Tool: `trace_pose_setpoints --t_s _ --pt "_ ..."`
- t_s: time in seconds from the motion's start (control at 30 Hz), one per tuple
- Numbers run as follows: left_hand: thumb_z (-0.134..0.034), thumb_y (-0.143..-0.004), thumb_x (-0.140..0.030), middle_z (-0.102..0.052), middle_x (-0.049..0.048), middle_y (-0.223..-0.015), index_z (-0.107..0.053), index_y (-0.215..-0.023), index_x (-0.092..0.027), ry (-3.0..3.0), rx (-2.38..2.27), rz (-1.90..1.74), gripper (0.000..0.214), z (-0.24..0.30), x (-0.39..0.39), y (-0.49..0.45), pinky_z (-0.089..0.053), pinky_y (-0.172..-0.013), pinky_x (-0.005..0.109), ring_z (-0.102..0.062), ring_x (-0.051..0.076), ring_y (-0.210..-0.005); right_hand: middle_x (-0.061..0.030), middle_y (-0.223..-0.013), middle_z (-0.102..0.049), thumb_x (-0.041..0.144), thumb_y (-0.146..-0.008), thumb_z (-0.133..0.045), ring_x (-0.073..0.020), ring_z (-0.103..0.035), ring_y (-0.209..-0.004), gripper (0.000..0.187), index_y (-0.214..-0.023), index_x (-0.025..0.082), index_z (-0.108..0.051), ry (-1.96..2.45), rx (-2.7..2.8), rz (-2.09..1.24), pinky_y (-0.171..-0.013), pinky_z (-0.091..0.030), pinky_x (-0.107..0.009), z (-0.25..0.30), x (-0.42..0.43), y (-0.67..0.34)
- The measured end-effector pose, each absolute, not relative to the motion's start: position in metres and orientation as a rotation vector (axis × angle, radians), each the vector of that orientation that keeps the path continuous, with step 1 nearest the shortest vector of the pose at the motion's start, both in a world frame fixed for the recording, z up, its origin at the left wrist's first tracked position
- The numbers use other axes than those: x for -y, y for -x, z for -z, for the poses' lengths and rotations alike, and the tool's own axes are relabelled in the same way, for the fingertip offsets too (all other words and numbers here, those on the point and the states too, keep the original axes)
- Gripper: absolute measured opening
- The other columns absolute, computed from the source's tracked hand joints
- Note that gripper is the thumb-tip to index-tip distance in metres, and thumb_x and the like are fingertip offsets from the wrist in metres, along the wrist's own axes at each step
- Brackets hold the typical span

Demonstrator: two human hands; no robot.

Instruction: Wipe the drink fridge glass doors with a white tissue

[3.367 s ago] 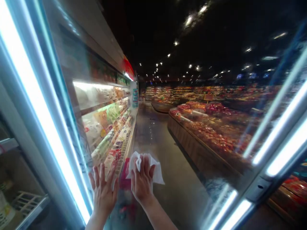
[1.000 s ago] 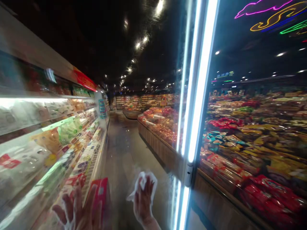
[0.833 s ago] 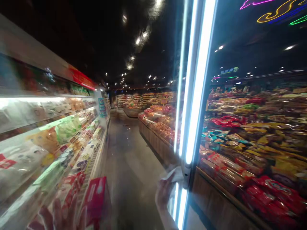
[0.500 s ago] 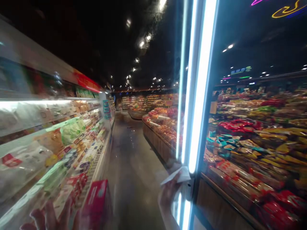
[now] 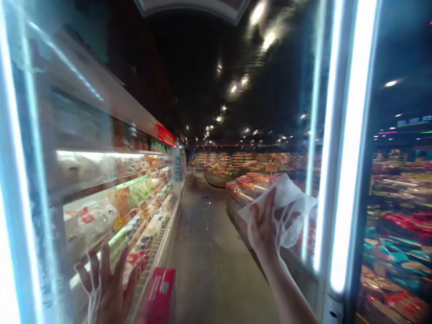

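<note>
My right hand holds a thin white tissue spread over its fingers, against or very near a clear glass pane. Beside it on the right runs the pane's brightly lit frame. Blur hides whether the tissue touches that frame. My left hand is raised at lower left with its fingers spread and nothing in it. It appears in front of the refrigerated shelves; whether it rests on glass I cannot tell. Close to its right stands a magenta box.
Another glowing strip stands at the far left. Refrigerated shelves with packaged goods line the left side. An aisle floor runs ahead. Past the frame on the right are bins of colourful packets.
My right hand has moved up with the tissue, away from the lower end of the lit frame. My left hand shows higher. The view has shifted left, bringing in a second lit strip.
</note>
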State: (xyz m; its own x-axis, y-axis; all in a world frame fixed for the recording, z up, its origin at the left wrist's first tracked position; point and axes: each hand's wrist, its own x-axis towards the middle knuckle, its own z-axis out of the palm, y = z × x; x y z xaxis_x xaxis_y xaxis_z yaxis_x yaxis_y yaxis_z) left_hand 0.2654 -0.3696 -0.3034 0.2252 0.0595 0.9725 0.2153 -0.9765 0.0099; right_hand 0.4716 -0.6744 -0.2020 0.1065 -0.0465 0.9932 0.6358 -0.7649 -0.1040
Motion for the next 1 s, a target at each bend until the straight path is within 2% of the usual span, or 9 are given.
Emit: trace_pose_setpoints --t_s 0.07,0.2,0.27,0.37,0.43,0.63,0.7,0.87,1.0 --pt "-0.063 -0.091 -0.021 0.003 0.0049 -0.176 -0.010 -0.163 -0.043 2.343 0.269 1.881 0.092 0.297 0.363 -0.262 0.000 -0.126 0.073 0.004 0.038 -0.161 -0.0152 -0.162 -0.045 0.042 -0.104 -0.046 -0.0396 -0.031 -0.155 0.055 -0.156 0.023 -0.047 1.901 0.821 1.719 -0.122 -0.018 -0.074 0.212 0.638 -0.451" --pt "-0.062 -0.092 -0.020 0.001 0.0042 -0.176 -0.012 -0.164 -0.040 2.339 0.296 1.915 0.089 0.281 0.353 -0.259 0.000 -0.129 0.068 0.006 0.035 -0.161 -0.0021 -0.164 -0.044 0.036 -0.106 -0.047 -0.0284 -0.034 -0.155 0.030 -0.118 0.030 -0.074 1.932 1.515 1.660 -0.129 -0.008 -0.063 0.204 0.591 -0.422" --pt "-0.061 -0.093 -0.020 0.000 0.0040 -0.176 -0.014 -0.164 -0.037 2.339 0.263 1.926 0.087 0.269 0.349 -0.259 0.002 -0.130 0.066 0.008 0.033 -0.161 -0.0065 -0.166 -0.040 0.032 -0.107 -0.040 -0.0291 -0.030 -0.157 0.036 -0.125 0.025 -0.070 1.926 1.397 1.708 -0.128 -0.011 -0.065 0.164 0.587 -0.423" --pt "-0.060 -0.094 -0.021 -0.003 0.0029 -0.176 -0.017 -0.163 -0.037 2.352 0.226 1.916 0.083 0.250 0.341 -0.259 0.002 -0.130 0.067 0.010 0.033 -0.161 -0.0190 -0.168 -0.031 0.030 -0.108 -0.034 -0.0355 -0.018 -0.160 0.054 -0.159 0.011 -0.037 1.872 0.956 1.760 -0.123 -0.013 -0.074 0.099 0.575 -0.419" --pt "-0.059 -0.095 -0.022 -0.008 0.0034 -0.176 -0.018 -0.163 -0.037 2.359 0.220 1.932 0.081 0.239 0.334 -0.257 0.001 -0.129 0.070 0.009 0.034 -0.161 -0.0209 -0.168 -0.031 0.030 -0.107 -0.034 -0.0360 -0.014 -0.161 0.061 -0.163 0.008 -0.024 1.838 0.900 1.748 -0.124 -0.010 -0.074 0.087 0.550 -0.401" --pt "-0.057 -0.095 -0.023 -0.004 0.0064 -0.176 -0.018 -0.164 -0.031 2.338 0.119 2.057 0.079 0.221 0.310 -0.243 0.005 -0.130 0.066 0.006 0.034 -0.162 0.0023 -0.171 -0.031 0.034 -0.106 -0.046 -0.0215 -0.020 -0.160 0.039 -0.141 0.025 -0.060 1.841 1.774 1.707 -0.134 -0.001 -0.051 0.111 0.463 -0.349" --pt "-0.056 -0.096 -0.022 -0.004 0.0065 -0.176 -0.019 -0.164 -0.031 2.334 0.080 2.086 0.078 0.217 0.304 -0.237 0.007 -0.130 0.063 0.006 0.033 -0.162 -0.0012 -0.171 -0.029 0.032 -0.107 -0.042 -0.0239 -0.017 -0.161 0.042 -0.145 0.021 -0.057 1.838 1.620 1.768 -0.133 0.000 -0.056 0.079 0.457 -0.351" --pt "-0.055 -0.096 -0.021 -0.003 0.0055 -0.176 -0.018 -0.164 -0.032 2.328 0.022 2.161 0.078 0.208 0.296 -0.225 0.008 -0.130 0.063 0.007 0.032 -0.162 -0.0120 -0.174 -0.018 0.031 -0.108 -0.038 -0.0328 -0.006 -0.162 0.061 -0.163 0.010 -0.023 1.837 1.144 1.817 -0.129 -0.003 -0.067 0.022 0.449 -0.344" --pt "-0.055 -0.095 -0.020 0.001 0.0041 -0.176 -0.012 -0.164 -0.034 2.354 0.024 2.139 0.083 0.206 0.295 -0.221 0.006 -0.129 0.067 0.009 0.033 -0.162 0.0001 -0.173 -0.022 0.036 -0.105 -0.049 -0.0272 -0.009 -0.162 0.043 -0.145 0.022 -0.057 1.935 1.681 1.794 -0.133 0.002 -0.058 0.061 0.435 -0.328"
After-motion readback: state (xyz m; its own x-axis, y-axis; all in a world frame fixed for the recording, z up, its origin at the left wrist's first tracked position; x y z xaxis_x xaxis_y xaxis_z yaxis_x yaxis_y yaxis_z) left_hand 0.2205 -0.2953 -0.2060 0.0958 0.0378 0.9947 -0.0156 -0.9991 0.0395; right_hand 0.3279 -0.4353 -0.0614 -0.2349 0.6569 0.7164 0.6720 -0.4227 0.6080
